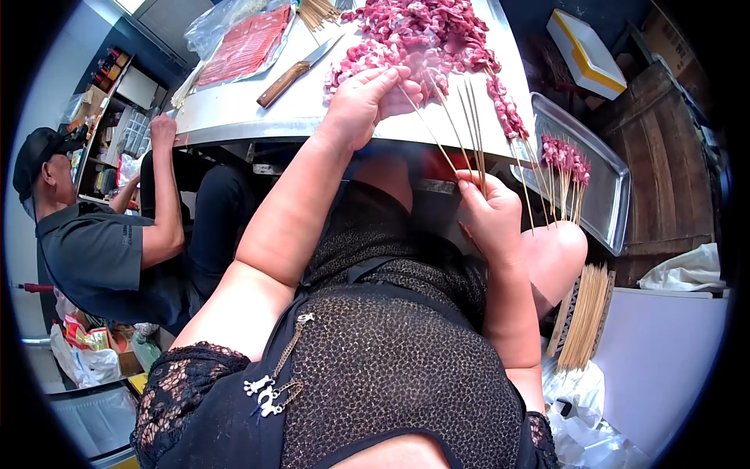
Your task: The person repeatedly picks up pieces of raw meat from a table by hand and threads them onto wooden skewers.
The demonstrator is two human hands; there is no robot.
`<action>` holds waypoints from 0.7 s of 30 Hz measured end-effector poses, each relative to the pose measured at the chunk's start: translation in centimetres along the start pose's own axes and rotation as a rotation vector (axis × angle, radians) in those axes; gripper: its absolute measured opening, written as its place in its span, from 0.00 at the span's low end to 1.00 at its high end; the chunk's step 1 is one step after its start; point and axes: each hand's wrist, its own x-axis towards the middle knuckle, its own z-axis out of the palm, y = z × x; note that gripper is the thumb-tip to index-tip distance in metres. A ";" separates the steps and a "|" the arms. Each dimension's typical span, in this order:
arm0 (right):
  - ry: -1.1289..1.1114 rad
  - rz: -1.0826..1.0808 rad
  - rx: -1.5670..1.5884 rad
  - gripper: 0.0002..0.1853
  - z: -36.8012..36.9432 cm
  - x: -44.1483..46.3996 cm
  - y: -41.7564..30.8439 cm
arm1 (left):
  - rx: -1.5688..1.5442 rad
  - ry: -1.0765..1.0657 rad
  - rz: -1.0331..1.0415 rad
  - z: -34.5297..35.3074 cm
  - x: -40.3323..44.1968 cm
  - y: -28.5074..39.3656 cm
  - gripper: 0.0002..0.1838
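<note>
My left hand (367,102) is above the near edge of the metal table, thumb and fingers pinched at the tip of a thin skewer; whatever else they grip is hidden. Low to the right, my right hand (491,209) is closed around several bare wooden skewers (472,117), which fan upward. Behind both hands lies a big pile of cut raw meat (422,35). Skewers threaded with meat (508,108) rest at the table's right edge. More meat skewers (566,160) lie with their meat ends on a metal tray (605,199).
A wooden-handled knife (285,84) lies left on the table (234,112), near a slab of red meat strips (246,45) on plastic. Bare skewers (586,316) fill a holder at lower right. Another person (101,234) sits at left, a hand by the table edge.
</note>
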 end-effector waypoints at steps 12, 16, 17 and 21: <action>0.000 -0.058 0.126 0.08 0.7 0.1 1.2 | -0.245 0.005 -0.077 0.1 -0.6 -1.0 0.13; -0.012 -0.032 0.135 0.08 1.3 -0.1 1.5 | -0.245 0.107 0.020 1.1 -0.9 -2.0 0.13; -0.013 -0.031 0.133 0.08 1.4 -0.1 1.4 | -0.263 0.126 0.052 1.2 -0.9 -2.2 0.14; 0.002 -0.033 0.109 0.08 1.5 0.0 1.5 | -0.300 0.099 0.040 1.6 -1.2 -2.4 0.14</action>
